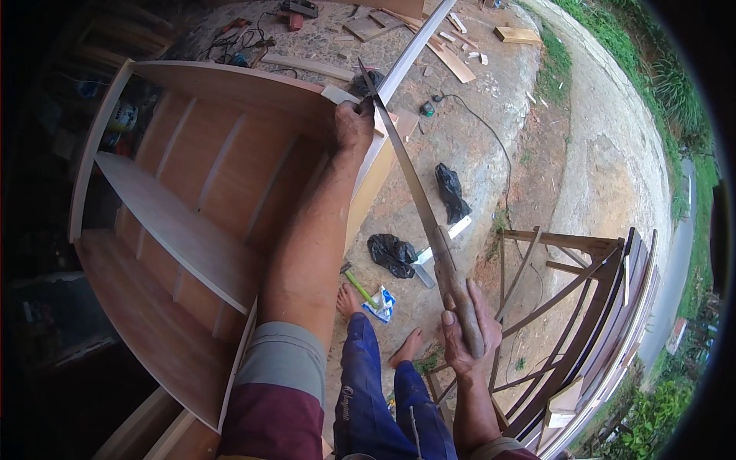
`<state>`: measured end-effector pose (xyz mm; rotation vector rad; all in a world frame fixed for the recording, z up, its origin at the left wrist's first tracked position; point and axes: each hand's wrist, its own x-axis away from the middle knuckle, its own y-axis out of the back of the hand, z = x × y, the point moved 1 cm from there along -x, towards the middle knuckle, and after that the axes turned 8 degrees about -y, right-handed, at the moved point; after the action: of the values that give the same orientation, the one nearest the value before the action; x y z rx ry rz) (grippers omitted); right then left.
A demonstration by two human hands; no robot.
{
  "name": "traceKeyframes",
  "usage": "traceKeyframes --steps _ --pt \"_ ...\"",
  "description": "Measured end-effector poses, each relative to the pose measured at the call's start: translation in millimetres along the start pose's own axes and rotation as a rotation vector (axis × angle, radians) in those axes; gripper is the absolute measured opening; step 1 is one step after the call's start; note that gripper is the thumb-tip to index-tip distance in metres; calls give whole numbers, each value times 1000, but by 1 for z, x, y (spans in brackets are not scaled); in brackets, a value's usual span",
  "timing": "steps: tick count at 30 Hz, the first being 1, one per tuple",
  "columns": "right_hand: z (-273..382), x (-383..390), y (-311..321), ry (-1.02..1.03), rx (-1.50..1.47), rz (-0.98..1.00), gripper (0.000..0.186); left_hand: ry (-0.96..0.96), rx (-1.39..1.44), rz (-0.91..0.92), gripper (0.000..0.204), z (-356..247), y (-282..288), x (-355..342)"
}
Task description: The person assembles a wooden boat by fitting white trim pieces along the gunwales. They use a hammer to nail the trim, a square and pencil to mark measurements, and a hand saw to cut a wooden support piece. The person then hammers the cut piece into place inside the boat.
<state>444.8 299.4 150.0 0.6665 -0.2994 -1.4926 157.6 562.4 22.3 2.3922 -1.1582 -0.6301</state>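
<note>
Head view: saw (416,186) in the right hand (458,349), open wooden cabinet (157,314) to the left

The right hand is wrapped around the saw's handle; the blade slants away, its far part beside the left hand (354,125) and a pale strip (414,54). The left hand is curled at the cabinet's edge; exactly what it grips is hidden. Inside the cabinet, a shelf (180,222) divides the space. One black bag (391,255) lies crumpled on the ground, another (452,195) near it; their contents cannot be seen.
</note>
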Motion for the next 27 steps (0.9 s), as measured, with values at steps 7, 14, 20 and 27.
traceKeyframes --steps 7,14,20,27 --pt "1 -33 -29 -90 -50 23 53 -20 19 17 50 -3 2 0" --pt "-1 21 14 -176 22 53 58 -71 5 -19 51 -1 -1 1" --pt "10 20 21 -246 -10 101 56 -86 -55 -35 51 2 -1 1" --pt "2 12 0 -148 -40 35 56 -85 -41 -1 51 3 1 -1"
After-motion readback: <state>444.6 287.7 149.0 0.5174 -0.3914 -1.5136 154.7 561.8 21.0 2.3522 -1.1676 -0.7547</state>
